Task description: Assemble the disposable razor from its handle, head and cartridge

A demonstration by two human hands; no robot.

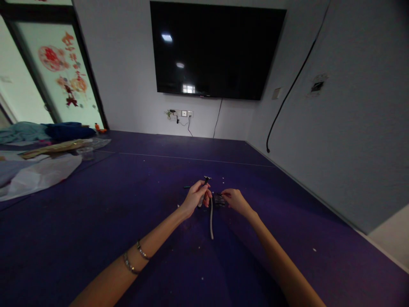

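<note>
My left hand [196,197] is closed around a slim dark tool [206,179] with a short T-shaped head, held up above the purple surface. The tool's kind is too small to make out. A grey cable [211,224] extends from beside these fingers toward me. Just right of it lies a small, dark, clear-looking case [219,200], its contents unclear. My right hand [234,198] is at the right edge of this case, thumb and fingers pinched together. What they pinch, if anything, is too small to tell. A thin green stick-like piece [187,186] rests behind my left hand.
The purple surface [128,221] is dotted with small white scraps. White plastic sheeting [44,175] and blue cloth [68,131] lie at the left. A black cable [292,85] hangs down the right wall. A television [217,51] is mounted above wall sockets [184,114].
</note>
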